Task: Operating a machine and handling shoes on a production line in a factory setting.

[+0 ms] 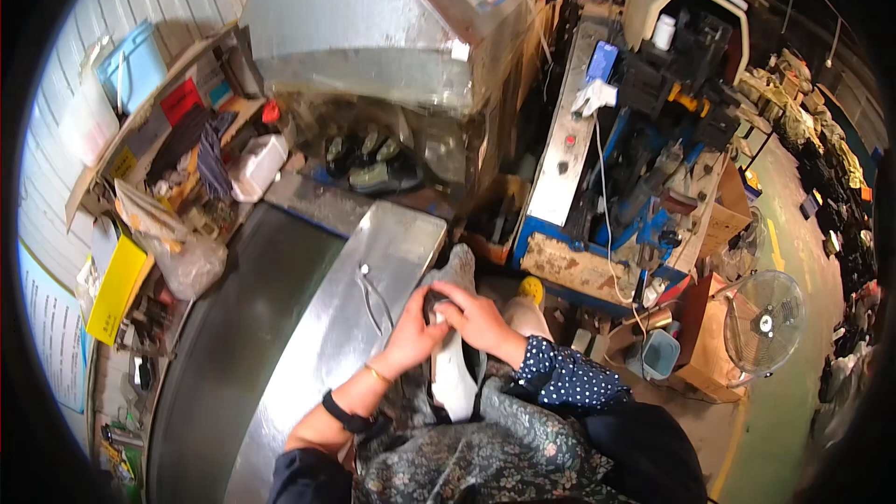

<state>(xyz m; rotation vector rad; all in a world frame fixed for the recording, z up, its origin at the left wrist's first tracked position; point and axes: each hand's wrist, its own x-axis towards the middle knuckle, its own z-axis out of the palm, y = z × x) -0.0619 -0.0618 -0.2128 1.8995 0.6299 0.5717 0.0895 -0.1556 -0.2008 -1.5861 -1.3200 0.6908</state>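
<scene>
Above my lap, a long white piece (455,381), rounded and shoe-like, lies lengthwise, with a dark edge along it. My left hand (416,325) closes round its far end, fingers bent. From the other side my right hand (474,319) grips the same end, with thumb and fingertips meeting those of the left. What lies between the fingertips is mostly hidden; a dark bit shows there. Left of the hands, a thin grey tool or looped cord (371,297) rests on the shiny metal table (313,336). A patterned apron (467,457) covers my lap.
A dark conveyor belt (243,317) runs left of the table. Dark shoes (383,168) sit at the opening of a metal hood (355,28). A blue-framed machine (644,196) stands ahead right, near a fan (763,322), a cardboard box (702,336) and a grey bin (661,355).
</scene>
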